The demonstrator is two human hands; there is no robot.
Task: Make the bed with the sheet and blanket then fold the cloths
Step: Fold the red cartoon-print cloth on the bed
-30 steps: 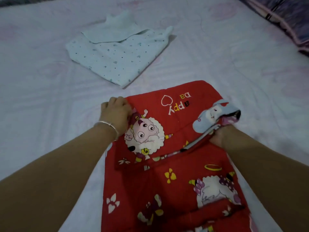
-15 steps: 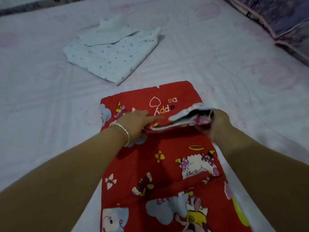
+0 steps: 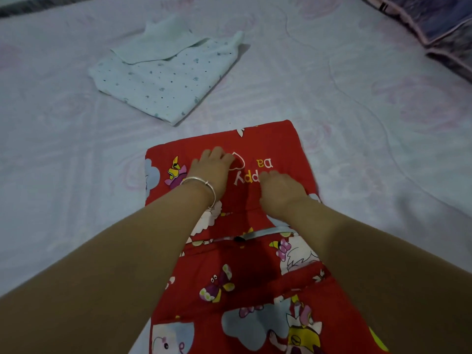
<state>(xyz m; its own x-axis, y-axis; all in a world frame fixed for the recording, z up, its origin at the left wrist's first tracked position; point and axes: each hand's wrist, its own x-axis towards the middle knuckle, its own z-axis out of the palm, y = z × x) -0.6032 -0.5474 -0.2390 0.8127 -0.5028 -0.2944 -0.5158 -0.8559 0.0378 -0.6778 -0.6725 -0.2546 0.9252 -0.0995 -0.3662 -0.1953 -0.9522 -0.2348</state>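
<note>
A red cartoon-print cloth (image 3: 275,139) lies on the bed in front of me as a long strip running toward me. Its near flap is folded over the far end, and the flap's edge crosses the strip under my forearms. My left hand (image 3: 212,167), with a silver bangle on the wrist, rests palm down on the folded part beside the heart print. My right hand (image 3: 281,190) presses down on the same layer just to the right, fingers bent. Neither hand grips anything. A white dotted cloth (image 3: 163,83) lies folded at the far left.
The pale pink-flowered sheet (image 3: 357,123) covers the bed all around the cloths. A dark patterned blanket or pillow (image 3: 439,24) lies at the far right corner. The bed's far edge shows at the top left.
Both hands carried the red cloth's lifted flap forward, laid it flat over the far end and let go. They now press down on it near the middle.
</note>
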